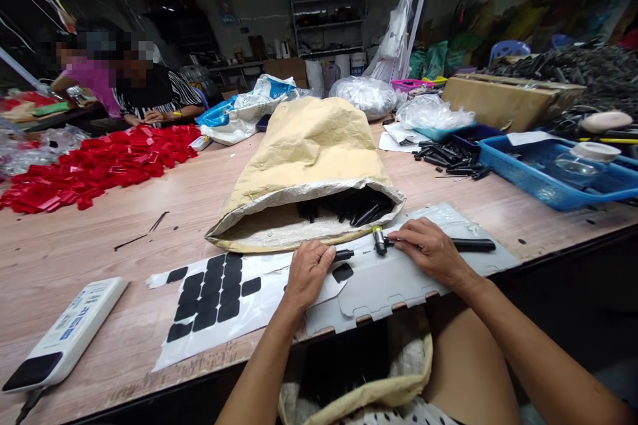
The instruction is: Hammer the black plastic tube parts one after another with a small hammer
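Black part [343, 255]: slim, dark, lying above the grey board [371, 295]; left hand [310, 269] closed on it. Hammer [379, 242]: metallic head, yellow-green end, long black handle, low over the board; right hand [428, 249] gripping it near the head. Table [189, 219]: pale wood-grain; bears beige sack [319, 139], sheet of black stickers [269, 302], red pieces [109, 163]. Room: dim; metal shelving [327, 25] behind.

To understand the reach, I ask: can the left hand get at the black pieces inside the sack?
Probably yes: the sack opens toward the left hand, and nothing seems to block its mouth, though that hand holds a black tube.
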Tool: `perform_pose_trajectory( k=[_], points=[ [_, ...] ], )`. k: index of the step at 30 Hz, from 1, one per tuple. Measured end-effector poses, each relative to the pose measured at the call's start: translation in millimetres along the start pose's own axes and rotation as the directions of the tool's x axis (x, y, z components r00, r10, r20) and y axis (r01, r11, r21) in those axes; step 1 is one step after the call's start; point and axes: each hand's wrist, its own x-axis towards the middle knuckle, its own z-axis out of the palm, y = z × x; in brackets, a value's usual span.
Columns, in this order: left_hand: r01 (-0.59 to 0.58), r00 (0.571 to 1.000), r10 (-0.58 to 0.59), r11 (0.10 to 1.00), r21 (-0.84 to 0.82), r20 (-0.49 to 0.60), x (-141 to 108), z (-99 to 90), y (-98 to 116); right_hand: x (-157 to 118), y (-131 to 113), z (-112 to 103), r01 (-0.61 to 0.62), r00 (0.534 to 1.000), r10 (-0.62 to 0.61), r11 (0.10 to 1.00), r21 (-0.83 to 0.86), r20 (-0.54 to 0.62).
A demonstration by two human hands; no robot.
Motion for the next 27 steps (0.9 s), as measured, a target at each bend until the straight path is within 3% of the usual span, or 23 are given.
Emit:
perform_pose_trajectory(
  k=[11, 14, 17, 20, 24, 27],
  points=[
    [-0.021, 1.000, 0.021, 0.999, 0.029, 0.003, 2, -2.4, 3, -2, 1, 3, -0.054, 0.998, 0.054, 0.998, -0.024, 0.011],
    [-0.018, 0.999, 0.022, 0.994, -0.104, 0.037, -16, -15.0, 24, -2, 1, 3, -0.057, 0.998, 0.058, 0.998, -0.033, 0.014],
    [0.052, 0.977, 0.007, 0.962, -0.269, 0.213, -55, -17.6, 48, -3, 1, 4, -0.061, 0.998, 0.062, 0.997, -0.046, 0.012],
    [0.120, 0.916, -0.014, 0.963, -0.241, 0.401, -101, 5.9, 51, -4, 1, 5, -0.063, 0.998, 0.063, 0.997, -0.047, 0.004],
    [0.261, 0.891, -0.280, 0.960, 0.104, 0.358, -142, 54.1, 20, -4, 2, 6, -0.060, 0.998, 0.060, 0.997, -0.048, -0.010],
    [0.322, 0.844, -0.418, 0.896, 0.306, 0.336, -150, 65.7, 9, -4, 2, 7, -0.058, 0.998, 0.058, 0.997, -0.057, -0.014]
  ],
)
